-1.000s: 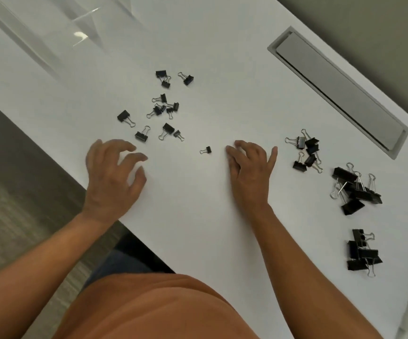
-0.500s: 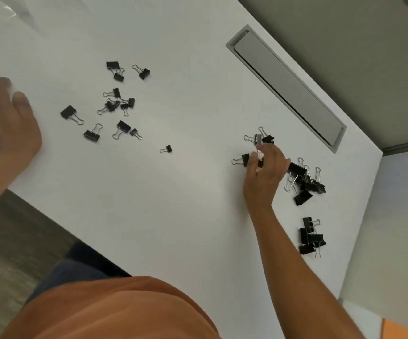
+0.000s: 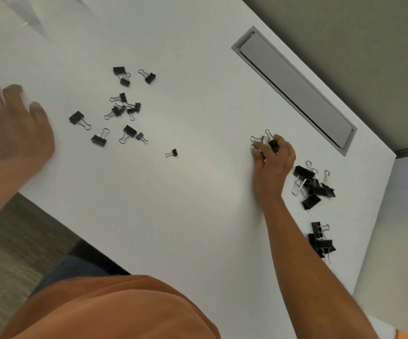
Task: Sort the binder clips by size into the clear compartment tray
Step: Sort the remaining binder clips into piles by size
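Black binder clips lie on a white table (image 3: 198, 192). My right hand (image 3: 272, 160) curls round a bunch of medium clips (image 3: 271, 143), whose wire handles stick out past my fingers. Several large clips (image 3: 313, 185) sit in a pile just right of that hand, and another pile of large clips (image 3: 320, 241) lies nearer to me. Several small clips (image 3: 122, 108) are scattered at the centre left, with one tiny clip (image 3: 172, 152) alone in the middle. My left hand (image 3: 12, 126) rests flat on the table at the far left, blurred. A clear tray edge (image 3: 26, 18) shows faintly at the top left.
A grey recessed cable hatch (image 3: 293, 89) runs diagonally along the table's far right side. The table's near edge runs diagonally from the left to my orange shirt (image 3: 114, 309), with grey floor (image 3: 7, 241) below it.
My right hand moved right from the table's middle onto the medium clips and gathered them under its fingers. My left hand slid left to the frame's edge. The view swung right.
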